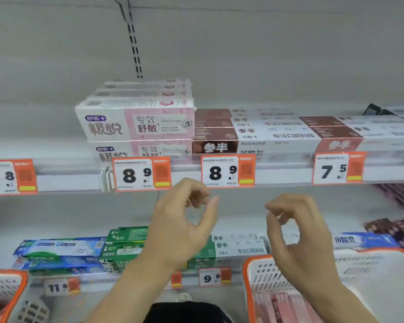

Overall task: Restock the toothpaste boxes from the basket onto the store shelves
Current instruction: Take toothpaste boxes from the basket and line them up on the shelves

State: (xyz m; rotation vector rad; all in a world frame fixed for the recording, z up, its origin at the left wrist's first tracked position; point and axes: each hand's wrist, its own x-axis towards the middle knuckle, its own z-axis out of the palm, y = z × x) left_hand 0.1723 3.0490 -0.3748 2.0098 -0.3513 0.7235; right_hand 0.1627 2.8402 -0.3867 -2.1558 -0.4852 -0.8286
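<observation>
A stack of pink-and-white toothpaste boxes (135,120) stands on the upper shelf (68,176), above an 8.9 price tag (141,173). Both hands hang in the air below that shelf edge and hold nothing. My left hand (182,220) has loosely curled fingers with the thumb apart. My right hand (296,229) is curled the same way, a little to the right. A white basket with an orange rim (248,276) sits at the lower right with pink boxes (287,306) inside it.
Brown-and-white boxes (254,131) fill the upper shelf to the right of the pink stack. The lower shelf carries blue boxes (61,250), green boxes (124,243) and white boxes (240,248). A second orange-rimmed basket (7,290) shows at the lower left.
</observation>
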